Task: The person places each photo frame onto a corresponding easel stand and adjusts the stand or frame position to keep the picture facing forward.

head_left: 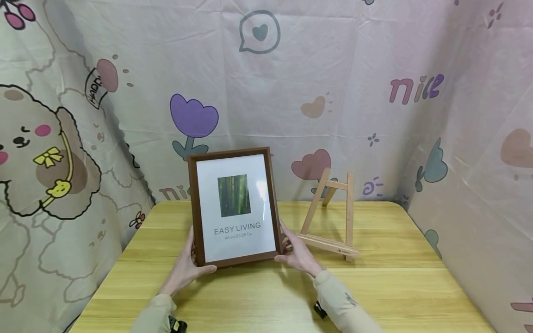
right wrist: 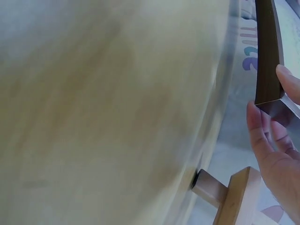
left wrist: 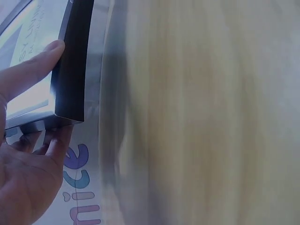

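Observation:
A brown picture frame (head_left: 235,208) with a white insert, a green forest picture and the words "EASY LIVING" stands nearly upright, tilted a little to one side, between both hands. My left hand (head_left: 188,266) grips its lower left corner, thumb over the front edge and fingers around the side and back. At the lower right corner my right hand (head_left: 300,253) holds it likewise, the thumb (right wrist: 288,82) on the front. In the left wrist view the frame's dark edge (left wrist: 74,70) shows above the tabletop. A small wooden easel (head_left: 329,245) stands just right of the right hand.
The wood-grain table (head_left: 258,300) extends to a cloth backdrop (head_left: 266,92) printed with flowers, hearts and a cartoon bear, which hangs behind it and at both sides. One foot of the easel (right wrist: 239,197) comes close below the right hand in the right wrist view.

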The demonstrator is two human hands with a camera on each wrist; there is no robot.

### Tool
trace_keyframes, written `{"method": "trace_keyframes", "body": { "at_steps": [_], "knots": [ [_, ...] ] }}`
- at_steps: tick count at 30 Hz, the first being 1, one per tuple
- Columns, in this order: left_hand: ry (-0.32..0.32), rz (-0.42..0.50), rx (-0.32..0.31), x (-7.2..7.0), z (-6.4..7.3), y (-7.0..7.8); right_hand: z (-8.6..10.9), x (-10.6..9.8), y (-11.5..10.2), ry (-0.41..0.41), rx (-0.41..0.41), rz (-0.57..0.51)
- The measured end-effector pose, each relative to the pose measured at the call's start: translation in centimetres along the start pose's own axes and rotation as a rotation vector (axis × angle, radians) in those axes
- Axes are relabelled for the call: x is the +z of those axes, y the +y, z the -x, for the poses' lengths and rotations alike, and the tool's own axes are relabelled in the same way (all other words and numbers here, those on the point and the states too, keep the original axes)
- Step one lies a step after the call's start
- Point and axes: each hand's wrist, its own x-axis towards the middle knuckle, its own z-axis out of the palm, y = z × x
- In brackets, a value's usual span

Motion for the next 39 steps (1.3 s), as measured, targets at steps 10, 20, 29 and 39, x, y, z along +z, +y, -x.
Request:
{"method": "trace_keyframes", "body": {
  "at_steps": [10,20,29,39],
  "knots": [
    [0.015,-0.037,0.082,1.1,-1.0,1.1,1.2,-1.4,0.3,0.039,-0.011,-0.016],
    [-0.007,-0.023,0.117,2.2,-2.0,2.5,2.3,-2.9,0.6,0.1,0.011,0.02],
    [-0.023,-0.008,0.154,3.1,-3.1,3.6,3.1,-4.5,0.6,0.13,0.015,0.03],
    [-0.069,-0.006,0.126,4.3,-4.2,4.7,4.1,-5.8,1.2,0.157,0.029,0.025]
  ]
}}
